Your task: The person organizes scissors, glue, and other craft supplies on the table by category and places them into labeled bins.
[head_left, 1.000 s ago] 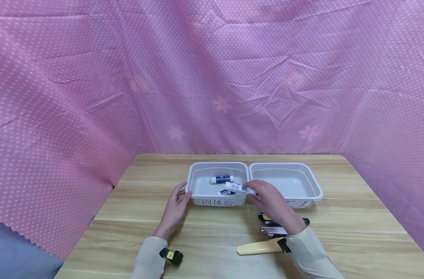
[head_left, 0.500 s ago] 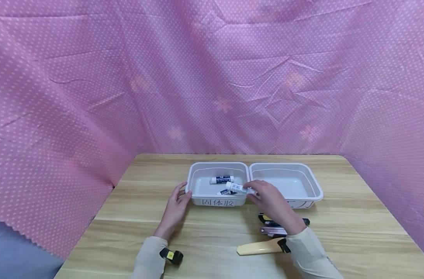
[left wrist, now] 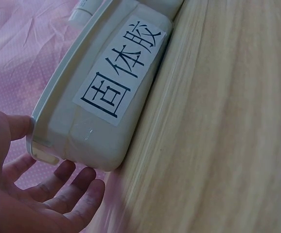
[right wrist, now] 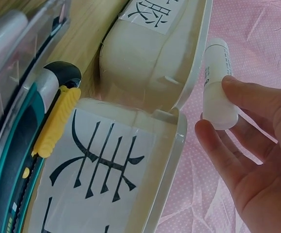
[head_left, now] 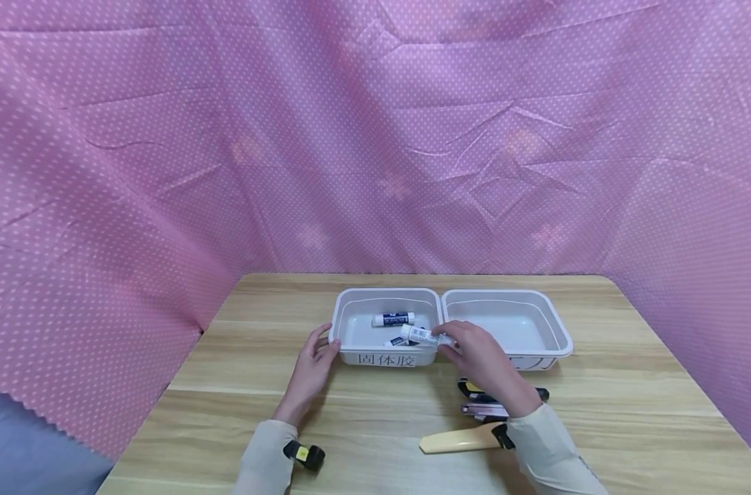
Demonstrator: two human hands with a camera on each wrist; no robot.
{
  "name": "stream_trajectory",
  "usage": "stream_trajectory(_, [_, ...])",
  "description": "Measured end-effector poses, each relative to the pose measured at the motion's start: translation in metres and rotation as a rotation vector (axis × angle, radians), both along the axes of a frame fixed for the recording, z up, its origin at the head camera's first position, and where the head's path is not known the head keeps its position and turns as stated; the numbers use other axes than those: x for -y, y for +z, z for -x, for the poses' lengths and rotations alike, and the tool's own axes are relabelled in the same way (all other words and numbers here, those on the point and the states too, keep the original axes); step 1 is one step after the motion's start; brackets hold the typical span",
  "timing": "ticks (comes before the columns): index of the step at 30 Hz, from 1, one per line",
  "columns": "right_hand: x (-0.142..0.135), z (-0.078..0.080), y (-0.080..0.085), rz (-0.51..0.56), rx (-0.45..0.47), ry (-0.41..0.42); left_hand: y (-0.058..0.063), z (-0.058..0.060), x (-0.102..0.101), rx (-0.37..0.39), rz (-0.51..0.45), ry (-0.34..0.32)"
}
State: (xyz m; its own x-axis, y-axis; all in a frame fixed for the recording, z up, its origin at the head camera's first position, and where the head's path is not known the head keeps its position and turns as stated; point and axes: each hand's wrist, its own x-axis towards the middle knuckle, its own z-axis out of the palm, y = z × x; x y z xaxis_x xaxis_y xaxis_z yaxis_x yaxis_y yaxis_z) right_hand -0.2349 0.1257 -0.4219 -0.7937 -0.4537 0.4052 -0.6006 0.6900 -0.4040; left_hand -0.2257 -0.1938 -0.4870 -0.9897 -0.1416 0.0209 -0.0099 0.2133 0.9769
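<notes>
In the head view my right hand (head_left: pixel 477 347) pinches a white glue stick (head_left: pixel 418 335) between thumb and fingers, above the right front part of the left white bin (head_left: pixel 384 292). The right wrist view shows the glue stick (right wrist: pixel 219 82) tilted, clear of the rim. Inside that bin lie two glue sticks with dark blue labels, one at the back (head_left: pixel 392 319) and one partly hidden nearer the front (head_left: pixel 400 340). My left hand (head_left: pixel 311 371) holds the bin's left front corner. Its thumb presses the rim, with the fingers round the corner, in the left wrist view (left wrist: pixel 38 194).
A second white bin (head_left: pixel 551 316) stands against the first on the right. Under my right forearm lie a utility knife (head_left: pixel 472 388), a pinkish item (head_left: pixel 483 409) and a flat pale yellow piece (head_left: pixel 455 440), partly covered. A pink dotted curtain (head_left: pixel 375 172) surrounds the wooden table (head_left: pixel 363 426).
The glue stick in my right hand has shifted very slightly to the right. My left hand stays at the bin's corner.
</notes>
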Motion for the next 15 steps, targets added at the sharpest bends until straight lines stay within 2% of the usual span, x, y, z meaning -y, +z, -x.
stream_trajectory(8, [0.0011,0.0002,-0.0026,0.002,-0.020,0.018,0.0003,-0.0018,0.0002,-0.010,-0.010,-0.016])
stream_trajectory(15, [0.0018,-0.0002,-0.0032,0.008,-0.011,-0.005,-0.0001,-0.0011,0.0003,-0.004,0.013,-0.005])
